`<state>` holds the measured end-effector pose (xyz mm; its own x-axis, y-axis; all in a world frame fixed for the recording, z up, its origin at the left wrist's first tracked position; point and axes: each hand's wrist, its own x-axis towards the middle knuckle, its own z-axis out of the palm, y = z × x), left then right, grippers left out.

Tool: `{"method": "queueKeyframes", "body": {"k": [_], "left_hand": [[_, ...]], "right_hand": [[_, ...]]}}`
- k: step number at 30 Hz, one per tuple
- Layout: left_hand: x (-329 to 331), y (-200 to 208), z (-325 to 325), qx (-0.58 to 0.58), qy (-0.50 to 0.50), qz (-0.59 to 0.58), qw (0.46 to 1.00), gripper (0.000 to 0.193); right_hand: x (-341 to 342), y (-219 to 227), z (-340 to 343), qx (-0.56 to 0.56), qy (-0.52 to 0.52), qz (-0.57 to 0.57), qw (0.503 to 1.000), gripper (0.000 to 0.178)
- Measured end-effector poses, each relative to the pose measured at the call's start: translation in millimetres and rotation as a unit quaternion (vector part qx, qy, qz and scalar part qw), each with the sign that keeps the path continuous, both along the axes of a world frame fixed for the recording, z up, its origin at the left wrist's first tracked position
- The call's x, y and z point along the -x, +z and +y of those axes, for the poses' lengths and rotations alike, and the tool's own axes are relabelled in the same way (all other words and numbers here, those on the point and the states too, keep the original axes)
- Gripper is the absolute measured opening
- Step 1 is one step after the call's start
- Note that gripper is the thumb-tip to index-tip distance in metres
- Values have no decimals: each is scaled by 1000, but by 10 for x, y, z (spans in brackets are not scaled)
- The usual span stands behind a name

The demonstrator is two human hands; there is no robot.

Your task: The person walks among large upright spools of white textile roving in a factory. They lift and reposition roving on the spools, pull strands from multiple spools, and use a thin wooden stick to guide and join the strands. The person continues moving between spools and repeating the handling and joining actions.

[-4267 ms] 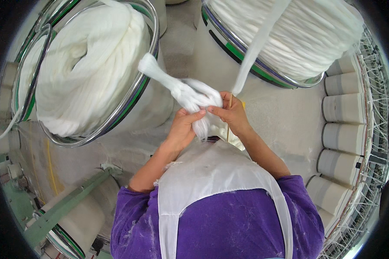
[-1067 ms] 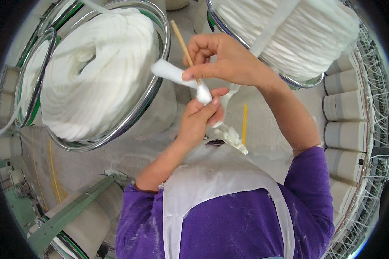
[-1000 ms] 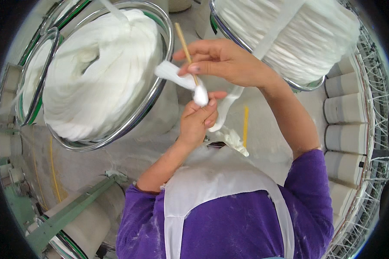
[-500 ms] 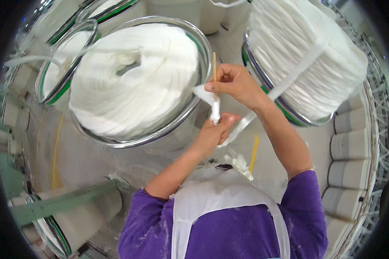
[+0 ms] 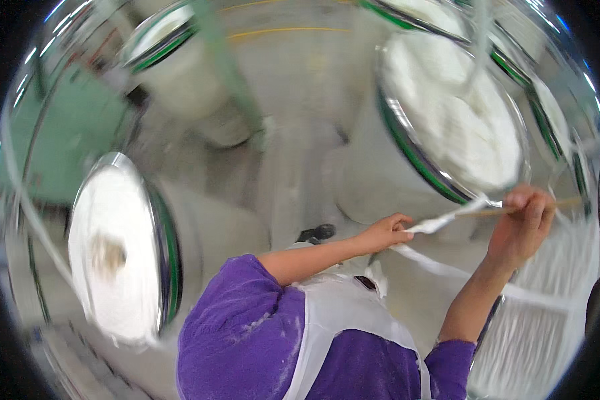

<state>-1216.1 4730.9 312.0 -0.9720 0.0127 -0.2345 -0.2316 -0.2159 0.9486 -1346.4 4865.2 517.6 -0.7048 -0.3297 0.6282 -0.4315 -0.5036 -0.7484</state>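
Note:
My left hand [image 5: 382, 235] is closed on the end of a white fibre sliver [image 5: 437, 223]. This sliver is wrapped around the tip of a thin wooden stick [image 5: 481, 213]. Farther right, my right hand [image 5: 523, 227] grips the stick, whose other end pokes out past my fingers. A loose white strip [image 5: 443, 269] runs from below my left hand toward a mass of ribbed white sliver [image 5: 533, 343] at the lower right. Just beyond my hands stands a large can with a green and chrome rim [image 5: 413, 150], full of white sliver [image 5: 450, 113].
Another sliver-filled can [image 5: 117, 257] stands at the left, with a strand [image 5: 37, 220] running down to it. A further can [image 5: 180, 87] stands by a green post [image 5: 230, 73]. There is a green machine cabinet [image 5: 73, 133] at the far left. More cans line the upper right.
The view has swung left, bringing the green cabinet and left can in. My hands now appear farther right, the stick lies nearly level instead of upright, and my hands are wider apart.

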Motion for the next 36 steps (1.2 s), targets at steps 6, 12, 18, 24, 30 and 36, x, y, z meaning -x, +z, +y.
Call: {"method": "queueKeyframes", "body": {"k": [6, 12, 18, 24, 30, 36], "left_hand": [[-2210, 425, -443, 192, 287, -36, 938, 47], [-4319, 1369, -43, 527, 476, 56, 702, 19], [-6113, 1238, -259, 534, 814, -127, 192, 37], [-6486, 508, -666, 122, 930, -1, 346, 57], [-6863, 330, -818, 141, 912, 18, 384, 50], [-7093, 555, -1447, 161, 874, -44, 457, 51]], "right_hand": [[-1376, -417, -1159, -126, 248, -49, 959, 18], [-3046, -484, -2030, -203, 478, 102, 848, 30], [-4031, -786, -2993, -51, 408, 401, 819, 30], [-4025, -992, -3413, -49, 384, 352, 852, 31], [-4195, -1033, -3017, -92, 334, 360, 866, 36], [-4400, -1028, -2561, -92, 289, 333, 893, 41]]}}
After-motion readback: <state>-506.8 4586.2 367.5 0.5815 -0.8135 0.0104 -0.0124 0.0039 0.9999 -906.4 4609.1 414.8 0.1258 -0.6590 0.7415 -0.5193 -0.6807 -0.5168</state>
